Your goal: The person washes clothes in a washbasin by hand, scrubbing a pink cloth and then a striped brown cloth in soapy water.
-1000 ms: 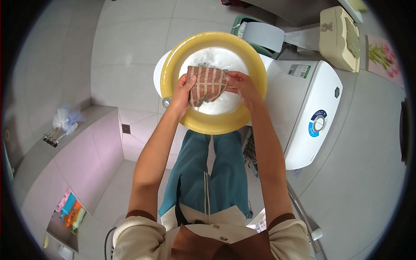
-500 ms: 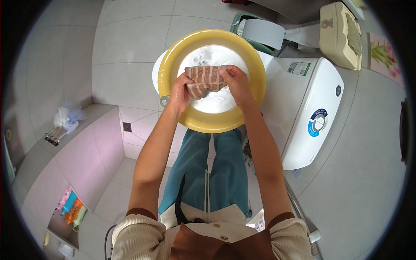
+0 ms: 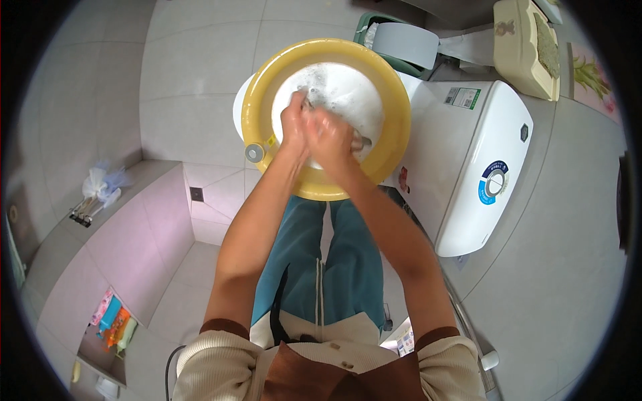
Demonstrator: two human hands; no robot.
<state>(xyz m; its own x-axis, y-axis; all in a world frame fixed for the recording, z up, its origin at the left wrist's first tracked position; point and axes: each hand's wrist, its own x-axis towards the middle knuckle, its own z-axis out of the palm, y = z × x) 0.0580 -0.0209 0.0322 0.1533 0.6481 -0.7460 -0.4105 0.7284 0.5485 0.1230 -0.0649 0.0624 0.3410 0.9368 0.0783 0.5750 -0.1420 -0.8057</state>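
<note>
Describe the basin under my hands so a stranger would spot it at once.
On the right, find the white appliance with the round dial. Left of it, beyond blue trousers, the basin sits under the left hand and right hand. Round and yellow, with white suds inside, it differs from the green container behind.

Cloth (image 3: 362, 142): greyish-brown in the scrap that shows, its pattern hidden
Basin (image 3: 394, 134): plain yellow
Suds (image 3: 348, 90): white
Person's trousers (image 3: 358, 254): teal
Person's sleeves (image 3: 217, 366): cream with brown cuffs (image 3: 223, 326)
Appliance (image 3: 461, 160): white, with a dial (image 3: 495, 182) ringed in dark and bright blue
Box (image 3: 518, 61): cream with a brown bear motif (image 3: 504, 28)
Picture panel (image 3: 592, 83): pink flowers, green leaves
Packets (image 3: 114, 326): pink, blue, orange, pale green
Bow (image 3: 102, 186): white and pale lilac
Tiles (image 3: 200, 67): plain grey
</note>
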